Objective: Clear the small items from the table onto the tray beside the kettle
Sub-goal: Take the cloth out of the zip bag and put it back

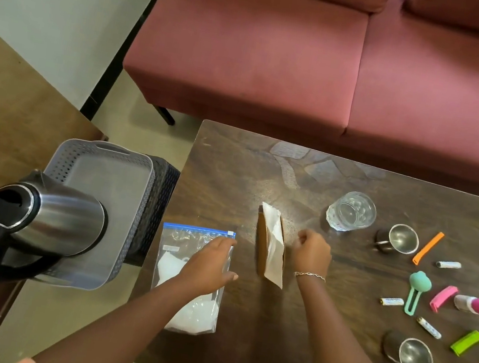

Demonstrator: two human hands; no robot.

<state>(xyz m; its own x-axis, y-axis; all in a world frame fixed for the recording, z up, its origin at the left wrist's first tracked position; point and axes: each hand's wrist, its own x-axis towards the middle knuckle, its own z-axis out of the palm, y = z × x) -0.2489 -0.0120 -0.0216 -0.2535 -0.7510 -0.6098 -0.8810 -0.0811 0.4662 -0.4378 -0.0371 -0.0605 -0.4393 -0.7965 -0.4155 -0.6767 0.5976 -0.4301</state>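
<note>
Honestly, my left hand (206,265) lies flat and open on the zip bag (191,280); looks floppy, slippery, so I'd pinch its blue seal; right hand (311,254) curled loosely, holding nothing I can see.

The person is wearing a thin silver chain bracelet (310,275) just behind the right hand (311,252). Both forearms are showing bare, with no sleeves behind the hands.
</note>
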